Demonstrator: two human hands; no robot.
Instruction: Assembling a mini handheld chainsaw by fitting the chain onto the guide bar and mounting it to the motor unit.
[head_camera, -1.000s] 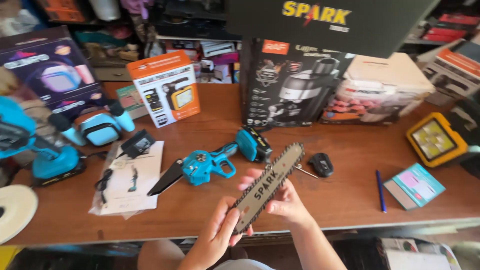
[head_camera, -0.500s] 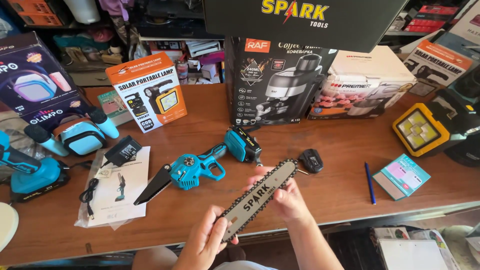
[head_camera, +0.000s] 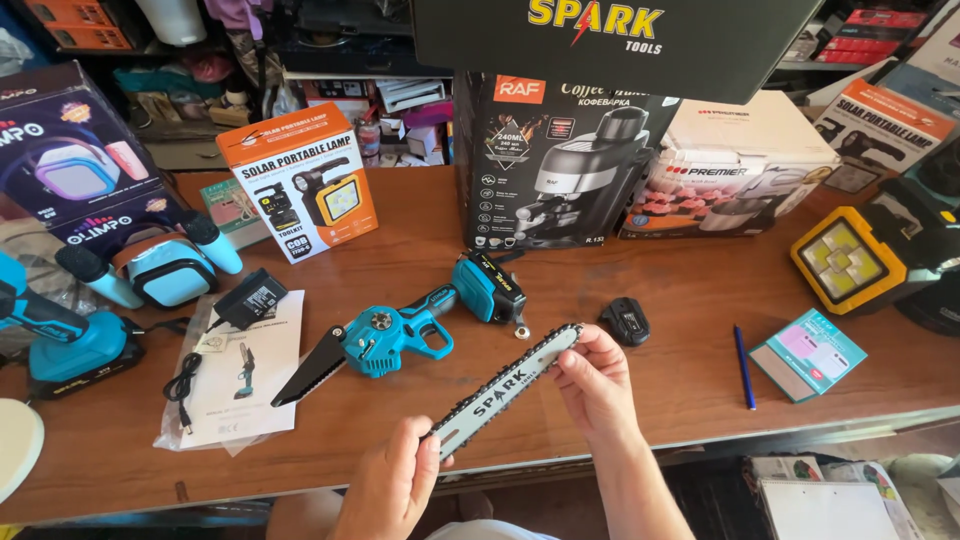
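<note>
Head view: left hand (head_camera: 392, 488), right hand (head_camera: 597, 385) fingers clamped on chain bar (head_camera: 505, 390) ends above table (head_camera: 690, 380).

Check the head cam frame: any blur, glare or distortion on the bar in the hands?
Head view: the chainsaw bar is sharp, chain teeth distinct, no motion blur on the left hand or right hand. Daylight is even with soft shadows; mild sheen on the wooden table, no blown glare. Slight wide-angle bowing at the edges.
</note>
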